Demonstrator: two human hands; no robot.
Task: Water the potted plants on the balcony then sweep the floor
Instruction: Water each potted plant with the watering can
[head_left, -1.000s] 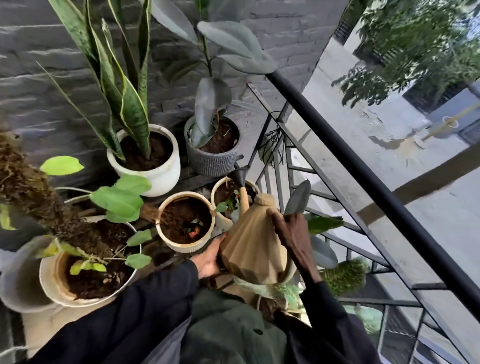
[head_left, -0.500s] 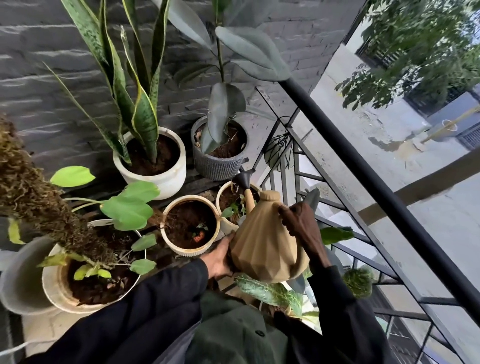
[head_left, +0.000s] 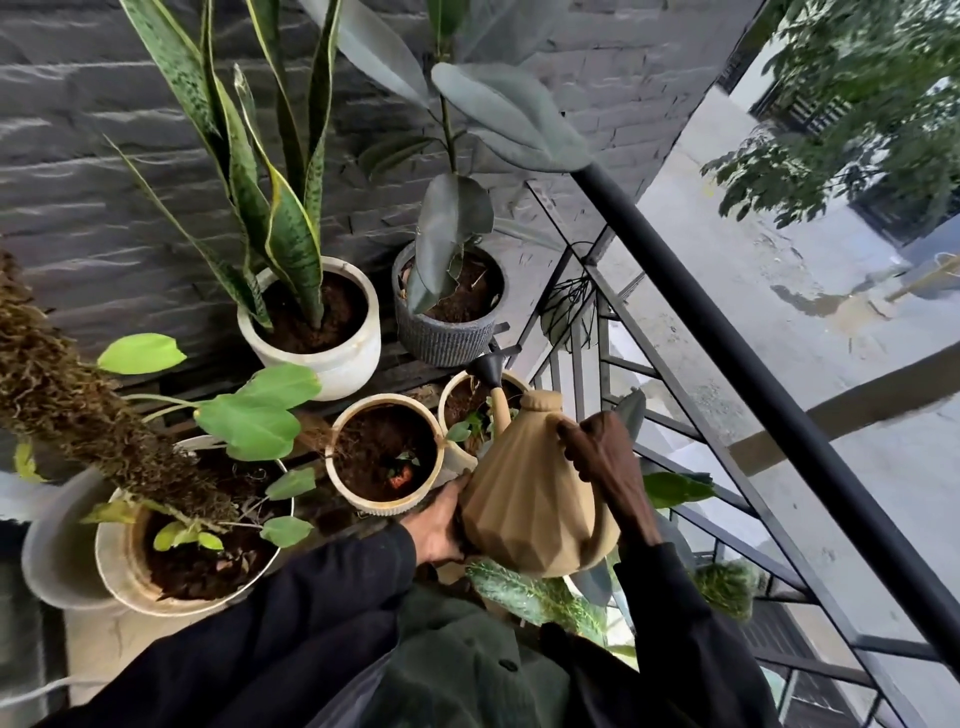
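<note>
Watering underway, sweeping not begun.
My right hand (head_left: 605, 465) grips the tan watering can (head_left: 524, 499), left hand (head_left: 439, 522) clasping its base; spout (head_left: 491, 370) over the small cream pot (head_left: 470, 402).

I count 5 pots w/ soil: 1 white pot (head_left: 332, 358) w/ the tall striped plant, 1 grey ribbed pot (head_left: 447, 332) w/ the dark big-leaf plant, and 3 cream pots, i.e. the big one (head_left: 122, 566) at left, the mid one (head_left: 384, 506) and the small one (head_left: 453, 387) by the railing. Also 1 tan watering can (head_left: 530, 509) w/ 1 black spout tip (head_left: 488, 370), and my 2 hands on it: left hand (head_left: 439, 525), right hand (head_left: 605, 457). 1 grey empty-looking container (head_left: 57, 561) sits at far left, 1 black top rail (head_left: 753, 384); more leaves below the can, pots there hidden, can't count.
</note>
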